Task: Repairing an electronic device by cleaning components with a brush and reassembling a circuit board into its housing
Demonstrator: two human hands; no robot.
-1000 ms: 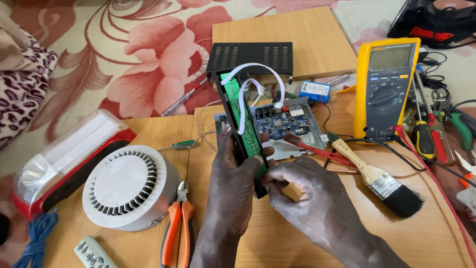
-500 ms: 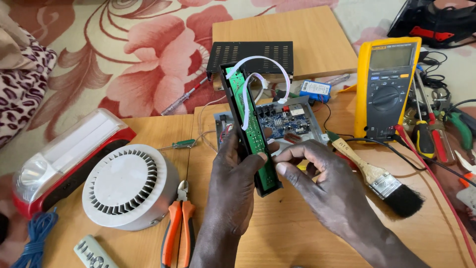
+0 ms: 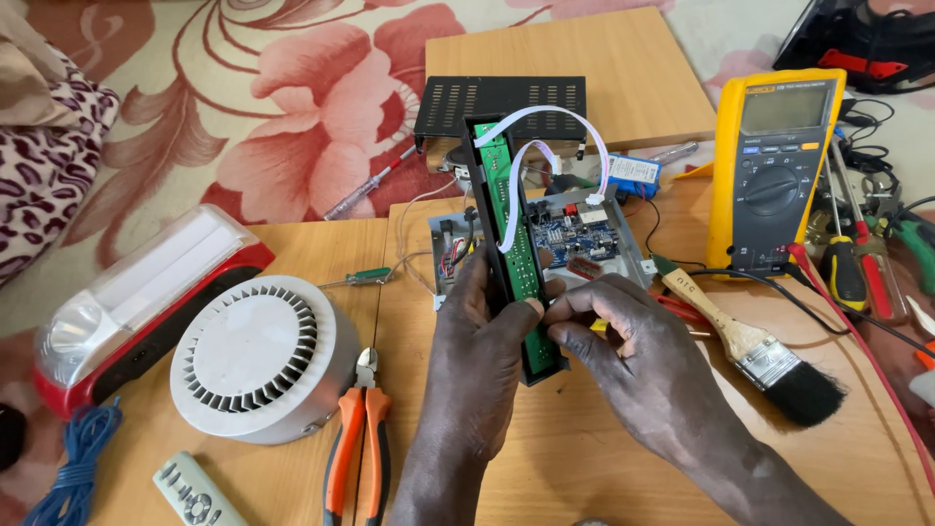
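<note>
Shifted lower, right hand (image 3: 633,360) pinches green strip board (image 3: 516,253)'s edge; left hand (image 3: 482,351) grips it.

your left hand (image 3: 477,341) covers the lower left side of the front panel (image 3: 514,255), and your right hand (image 3: 633,356) hides its bottom corner. the remote (image 3: 190,492) and blue cord (image 3: 73,468) run off the bottom edge. parts on the circuit board (image 3: 575,239) are too small to tell.

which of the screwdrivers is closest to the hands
The small green-handled screwdriver, lying on the table just beside the left hand. The clear-handled one lies off on the carpet; the red-handled ones sit by the yellow multimeter.
</note>
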